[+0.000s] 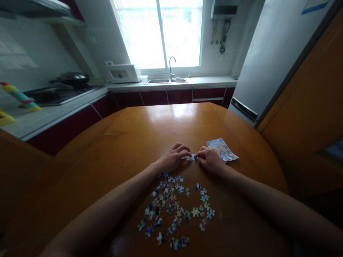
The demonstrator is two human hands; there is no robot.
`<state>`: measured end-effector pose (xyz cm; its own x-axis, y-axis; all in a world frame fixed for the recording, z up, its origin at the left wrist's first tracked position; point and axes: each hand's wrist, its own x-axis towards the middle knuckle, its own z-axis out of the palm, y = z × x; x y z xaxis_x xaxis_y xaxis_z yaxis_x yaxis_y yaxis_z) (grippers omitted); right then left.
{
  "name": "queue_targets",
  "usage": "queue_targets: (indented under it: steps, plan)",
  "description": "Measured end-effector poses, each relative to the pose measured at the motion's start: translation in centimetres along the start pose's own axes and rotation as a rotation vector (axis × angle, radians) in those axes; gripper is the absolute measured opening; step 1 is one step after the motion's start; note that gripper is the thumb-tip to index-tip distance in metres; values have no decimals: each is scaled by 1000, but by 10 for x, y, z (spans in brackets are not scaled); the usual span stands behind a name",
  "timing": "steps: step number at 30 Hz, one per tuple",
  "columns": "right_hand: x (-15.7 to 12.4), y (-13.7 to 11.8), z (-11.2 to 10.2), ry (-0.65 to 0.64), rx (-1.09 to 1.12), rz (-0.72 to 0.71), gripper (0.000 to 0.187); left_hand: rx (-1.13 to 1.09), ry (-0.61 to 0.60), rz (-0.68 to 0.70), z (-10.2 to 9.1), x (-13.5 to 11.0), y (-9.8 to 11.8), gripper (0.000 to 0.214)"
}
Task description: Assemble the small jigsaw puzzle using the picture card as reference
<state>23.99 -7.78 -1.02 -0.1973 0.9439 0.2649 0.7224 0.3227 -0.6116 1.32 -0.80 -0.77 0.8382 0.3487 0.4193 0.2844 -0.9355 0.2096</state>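
Between my hands, on the wooden table, lies a short row of joined pale-blue jigsaw puzzle pieces [192,157]. My left hand [174,157] rests at the row's left end, its fingers bent and their tips down on the pieces. At the other end my right hand [210,159] has thumb and fingers closed together on the row's edge. Nearer to me many loose jigsaw pieces [174,203] lie scattered, several of them dark blue, others yellow or pink. A printed picture sheet [222,148] lies flat just beyond my right hand, which covers its lower left part.
The round-ended wooden table [150,132] spreads out around my arms. Behind it run a counter with a sink [166,81] and a microwave [122,73]. To the left a lidded pan [73,78] stands on the stove; a tall fridge [264,53] is at right.
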Motion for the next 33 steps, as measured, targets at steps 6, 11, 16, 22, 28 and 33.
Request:
queue_targets:
  steps: [6,11,16,22,28,33]
  plan:
    - [-1,1,1,-4,11,10,22,-38,142,-105,0,-1,-6,28]
    - [0,0,-1,77,63,16,22,-45,274,-187,-1,-2,-13,33]
    - [4,5,-8,230,121,11,22,-62,356,-268,2,-4,-24,34]
    - [6,17,-20,295,149,-5,22,-83,378,-320,2,-6,-27,36]
    - [6,21,-22,307,145,4,21,-107,323,-292,2,-6,-24,31]
    - [7,22,-21,308,135,-9,21,-117,299,-245,1,-6,-21,28]
